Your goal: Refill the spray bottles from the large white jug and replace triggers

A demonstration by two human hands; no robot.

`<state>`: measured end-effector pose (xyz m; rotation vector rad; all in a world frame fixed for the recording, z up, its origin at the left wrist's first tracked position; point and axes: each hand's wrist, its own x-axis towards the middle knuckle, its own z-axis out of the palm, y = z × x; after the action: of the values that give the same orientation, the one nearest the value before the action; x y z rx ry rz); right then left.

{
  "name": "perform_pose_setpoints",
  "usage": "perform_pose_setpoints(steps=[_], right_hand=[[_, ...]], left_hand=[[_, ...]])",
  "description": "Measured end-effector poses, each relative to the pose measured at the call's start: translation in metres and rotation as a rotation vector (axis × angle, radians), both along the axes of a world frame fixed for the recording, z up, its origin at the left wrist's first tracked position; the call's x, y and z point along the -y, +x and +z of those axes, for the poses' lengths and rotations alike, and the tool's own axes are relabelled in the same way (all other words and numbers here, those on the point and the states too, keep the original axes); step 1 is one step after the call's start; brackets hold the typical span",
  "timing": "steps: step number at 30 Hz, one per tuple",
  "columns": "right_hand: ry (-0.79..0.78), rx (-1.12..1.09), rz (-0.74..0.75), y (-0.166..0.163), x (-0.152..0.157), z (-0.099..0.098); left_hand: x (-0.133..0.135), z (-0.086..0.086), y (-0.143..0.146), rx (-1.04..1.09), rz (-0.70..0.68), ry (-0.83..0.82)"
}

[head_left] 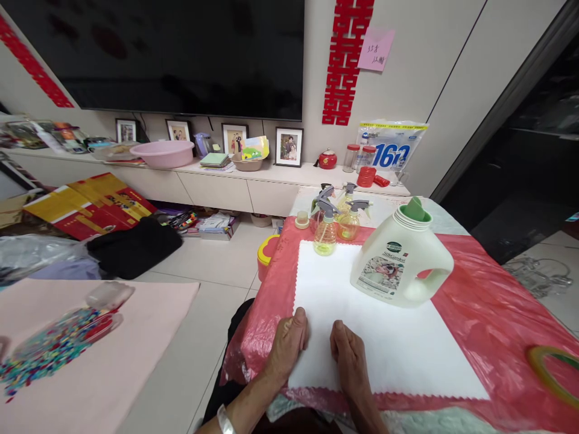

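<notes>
My left hand (pixel 290 340) rests as a loose fist, thumb on top, at the left edge of the white scalloped mat (pixel 393 355). A short way to its right, my right hand (pixel 347 349) is also curled closed on the mat. Nothing shows in either fist. Beyond them stands a cream detergent jug (pixel 384 265) with a floral label, its green spout (pixel 415 210) uncovered. Left of the jug is a clear spray bottle (pixel 325 235) with some yellowish liquid. Several more spray bottles cluster behind it, including a round one (pixel 349 224). A small pale cap (pixel 301 219) sits beside them.
Red plastic sheeting (pixel 484 301) covers the table, with a tape roll (pixel 554 367) at its right. To the left, a pink-topped table (pixel 149 337) bears scattered colourful beads (pixel 54 346). A low cabinet (pixel 217 187) along the wall carries framed photos, a pink basin (pixel 163 154) and jars.
</notes>
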<state>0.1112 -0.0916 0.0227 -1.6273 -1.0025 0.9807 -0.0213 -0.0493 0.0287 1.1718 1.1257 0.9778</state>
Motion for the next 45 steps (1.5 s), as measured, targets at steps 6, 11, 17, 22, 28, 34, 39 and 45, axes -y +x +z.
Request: perform_pose_setpoints(steps=[6, 11, 17, 22, 28, 34, 39, 45], right_hand=[[0.001, 0.007, -0.002, 0.0, 0.0, 0.0], [0.013, 0.011, -0.005, -0.001, 0.001, 0.0], [0.023, 0.011, -0.004, -0.001, 0.001, 0.003], [0.018, 0.004, 0.015, -0.001, 0.0, 0.001], [0.041, -0.025, 0.043, 0.009, 0.001, 0.0], [0.135, 0.051, -0.14, 0.058, 0.001, 0.01], [0.136, 0.015, -0.242, 0.071, 0.001, 0.01], [0.122, -0.11, -0.293, 0.063, 0.003, 0.004]], left_hand=[[0.0, -0.001, 0.0, 0.018, -0.01, -0.004], [0.0, -0.005, -0.001, 0.03, -0.018, -0.001], [0.0, -0.002, 0.0, 0.04, -0.024, -0.006], [0.0, -0.002, 0.0, 0.055, -0.015, -0.017], [-0.001, -0.005, -0.001, 0.079, -0.015, -0.023], [-0.008, 0.012, -0.004, 0.049, -0.096, -0.027], [-0.036, 0.03, -0.001, -0.013, -0.108, 0.013], [-0.099, 0.044, 0.011, -0.24, 0.139, 0.243]])
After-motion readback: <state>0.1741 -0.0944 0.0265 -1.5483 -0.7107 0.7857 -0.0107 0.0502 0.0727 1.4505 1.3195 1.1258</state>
